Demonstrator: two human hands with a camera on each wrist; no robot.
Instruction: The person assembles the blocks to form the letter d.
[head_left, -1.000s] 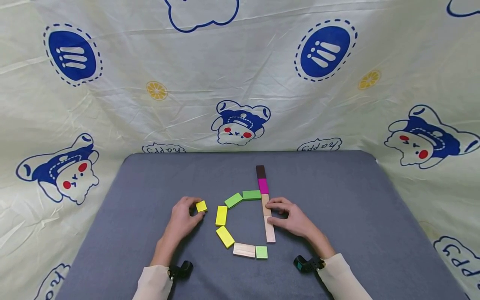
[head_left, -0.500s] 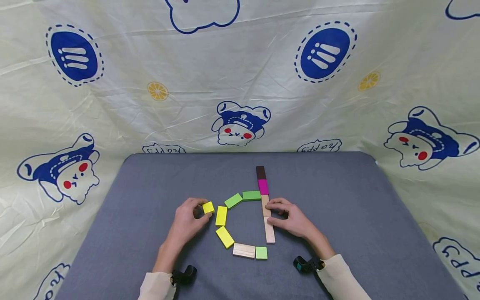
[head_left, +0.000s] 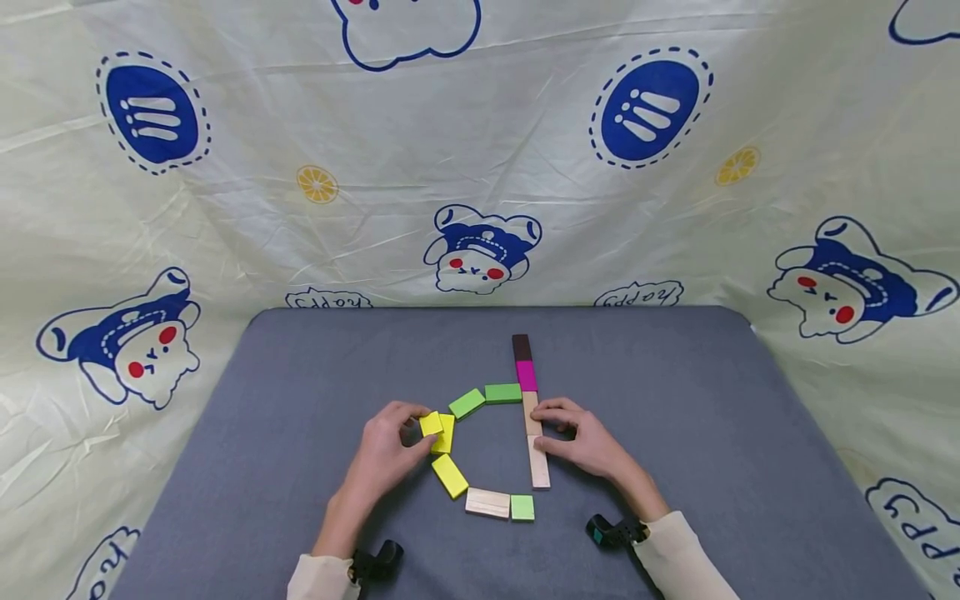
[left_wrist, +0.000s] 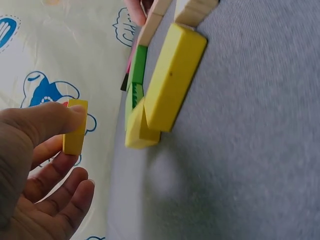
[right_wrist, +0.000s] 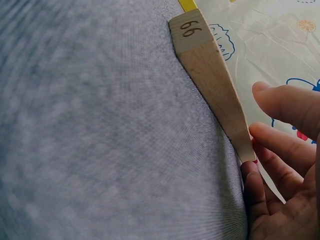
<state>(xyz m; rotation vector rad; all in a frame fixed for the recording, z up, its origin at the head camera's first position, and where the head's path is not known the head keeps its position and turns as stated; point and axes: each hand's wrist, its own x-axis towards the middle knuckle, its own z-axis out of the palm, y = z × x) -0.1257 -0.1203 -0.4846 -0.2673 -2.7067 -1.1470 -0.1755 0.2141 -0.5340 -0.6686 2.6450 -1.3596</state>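
Note:
My left hand [head_left: 386,446] pinches a small yellow block [left_wrist: 75,127] between thumb and fingers. The left wrist view shows it raised off the table; in the head view it overlaps an upper-left yellow block [head_left: 447,437] lying in a curve. Below that lies another yellow block [head_left: 450,476]. The curve also holds two green blocks [head_left: 467,403], a plain wooden block [head_left: 487,503] and a short light green block [head_left: 522,508]. My right hand [head_left: 588,437] rests its fingertips at a straight column of two pale wooden blocks [head_left: 538,462], a magenta block [head_left: 527,376] and a dark brown block [head_left: 521,347].
A grey cloth-covered table [head_left: 645,358] lies under everything. Behind it hangs a pale printed curtain [head_left: 375,233]. The wooden block end marked 66 [right_wrist: 190,29] shows in the right wrist view. A black wrist camera [head_left: 378,560] sits on the left wrist.
My left hand has moved right with the small yellow block, from beside the curve to over its upper-left yellow block. My right hand and the laid blocks have stayed in place.

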